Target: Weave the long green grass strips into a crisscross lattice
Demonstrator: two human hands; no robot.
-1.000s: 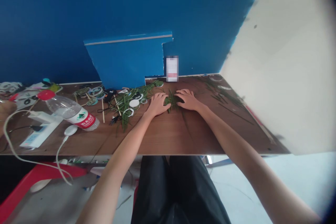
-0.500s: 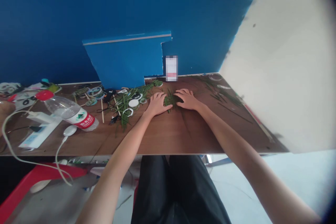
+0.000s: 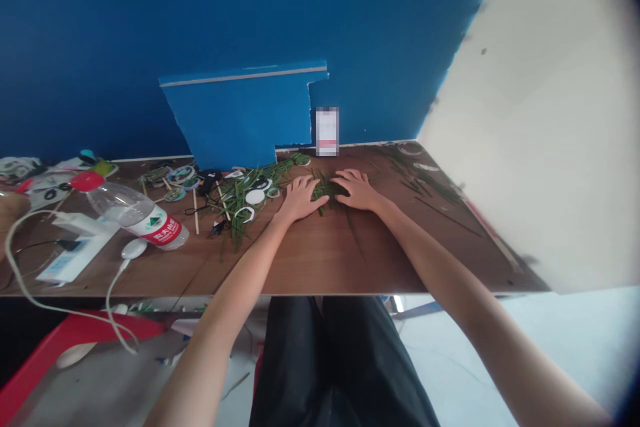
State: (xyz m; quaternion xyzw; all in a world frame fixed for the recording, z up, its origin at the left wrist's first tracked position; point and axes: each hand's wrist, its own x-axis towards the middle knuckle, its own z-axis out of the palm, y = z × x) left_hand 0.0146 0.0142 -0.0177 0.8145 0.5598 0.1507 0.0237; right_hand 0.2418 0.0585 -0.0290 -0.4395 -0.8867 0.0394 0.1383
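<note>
Grass strips [image 3: 323, 182] lie crossed on the brown table [image 3: 320, 260], between the person's hands. The left hand [image 3: 300, 199] rests palm down, fingers spread, thumb over the strips; the right hand [image 3: 357, 191] is spread likewise on their other side. Off to the left I see a bottle [image 3: 134, 212].

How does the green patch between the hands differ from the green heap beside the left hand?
Size: the green patch is small; the green heap is larger and sprawling.
Arrangement: the patch's strips cross in a grid-like way; the heap's lie jumbled.
Surroundings: the patch is flanked by the left hand and right hand; the heap has a white disc on it.
Shared: both are green strips on the brown table.
</note>
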